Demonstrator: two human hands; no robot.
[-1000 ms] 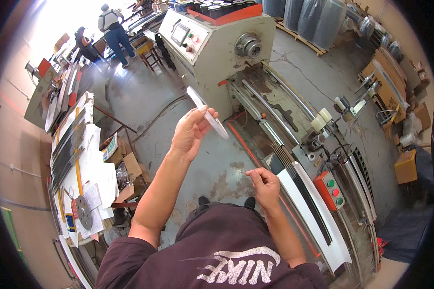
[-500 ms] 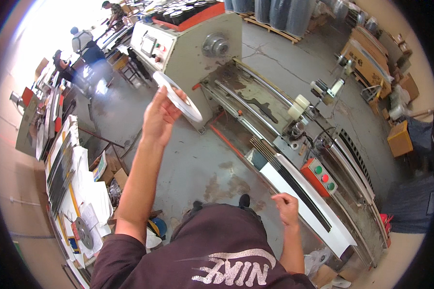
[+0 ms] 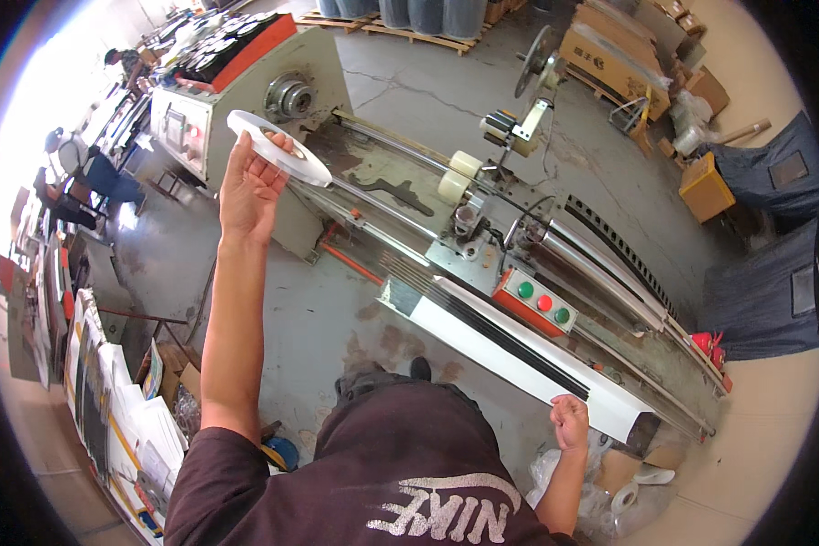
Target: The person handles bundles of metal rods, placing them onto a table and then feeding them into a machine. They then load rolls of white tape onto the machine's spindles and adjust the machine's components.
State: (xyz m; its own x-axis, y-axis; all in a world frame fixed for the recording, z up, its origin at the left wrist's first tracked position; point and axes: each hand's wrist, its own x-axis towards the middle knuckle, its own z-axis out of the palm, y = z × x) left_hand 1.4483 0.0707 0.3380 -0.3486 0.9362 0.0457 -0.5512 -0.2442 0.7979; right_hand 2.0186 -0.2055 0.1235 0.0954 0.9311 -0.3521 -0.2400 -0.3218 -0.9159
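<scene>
My left hand [image 3: 253,187] is raised with its fingers hooked through a thin, flat white ring [image 3: 246,122] that looks like a roll of narrow tape. The ring tilts in front of the machine's grey headstock. My right hand [image 3: 570,420] is closed in a fist beside the near end of several thin black rods [image 3: 510,339]. Those rods lie lengthwise on a long white tray [image 3: 455,334] along the front of the machine. Whether the fist holds anything or touches the rods, I cannot make out.
The long machine bears a button box [image 3: 537,300] with green and red buttons, cream rollers [image 3: 460,177] and steel rails. Dark spools [image 3: 223,45] stand on the headstock. A cluttered bench [image 3: 123,400] lies left, plastic wrap and cardboard [image 3: 623,482] lower right. Other people work at far left.
My view has swung right, so the machine sits further left in it. My left hand still holds the white ring. The closed right hand is now by the rods' near end.
</scene>
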